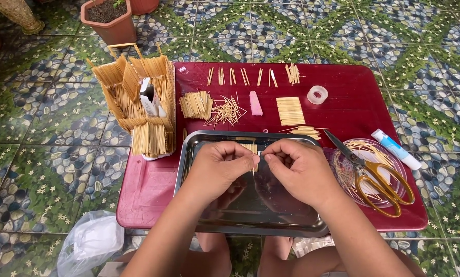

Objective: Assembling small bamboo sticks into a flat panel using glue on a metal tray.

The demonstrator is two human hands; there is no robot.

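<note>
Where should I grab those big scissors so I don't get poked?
Hold the scissors by the yellow loop handles, coming from the near right corner of the red table. The pointed blades aim up-left toward the metal tray, so the loops are the safe, rounded end. They lie flat on a clear lid, with open room around the loops.

On the counter (153, 190), the metal tray (189, 169) sits at 6 o'clock. The toothpick house (140, 97) stands at 10 o'clock of the tray. Loose toothpick piles (225, 110) lie at 12 o'clock, the tape roll (317, 94) at 1 o'clock. The scissors (374, 177) rest on a plate (338, 172) at 3 o'clock, the glue tube (396, 149) beyond.
</note>
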